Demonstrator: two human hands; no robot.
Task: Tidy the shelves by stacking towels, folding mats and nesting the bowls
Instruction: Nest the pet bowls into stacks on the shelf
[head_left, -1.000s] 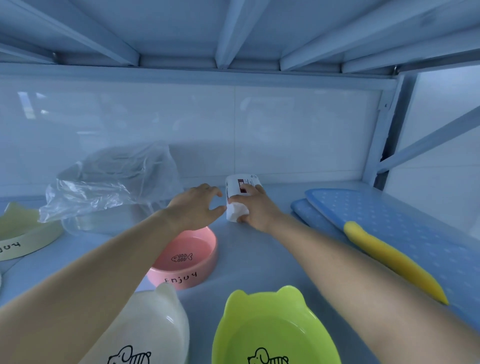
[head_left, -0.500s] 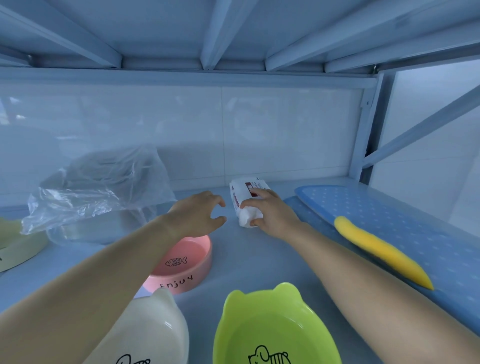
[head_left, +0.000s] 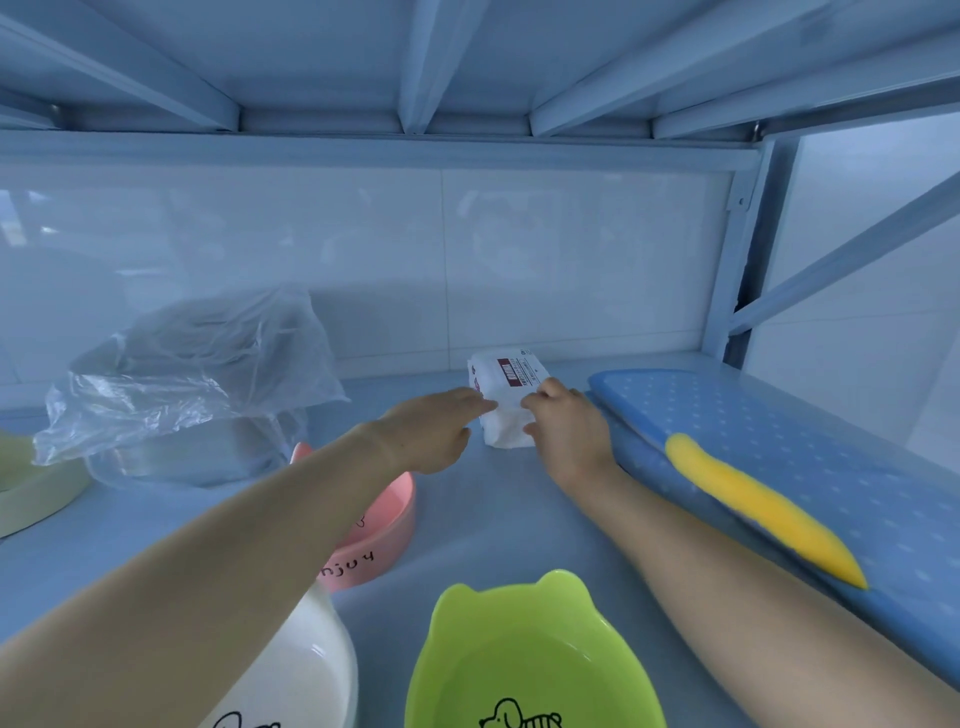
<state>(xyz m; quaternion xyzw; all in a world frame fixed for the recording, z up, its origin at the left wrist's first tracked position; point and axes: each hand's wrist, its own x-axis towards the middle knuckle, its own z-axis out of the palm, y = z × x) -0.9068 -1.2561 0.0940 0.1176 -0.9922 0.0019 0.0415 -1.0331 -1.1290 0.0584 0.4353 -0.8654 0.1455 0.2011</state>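
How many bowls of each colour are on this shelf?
Pink bowl: 1
Green bowl: 1
White bowl: 1
Pale yellow bowl: 1
Total: 4 bowls
The plastic bag may hide more.

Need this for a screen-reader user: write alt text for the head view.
The right hand grips a white pack at the back of a shelf; the left hand touches its side. A pink bowl, white bowl and green bowl sit nearer, a clear bag on the left, a blue mat on the right.
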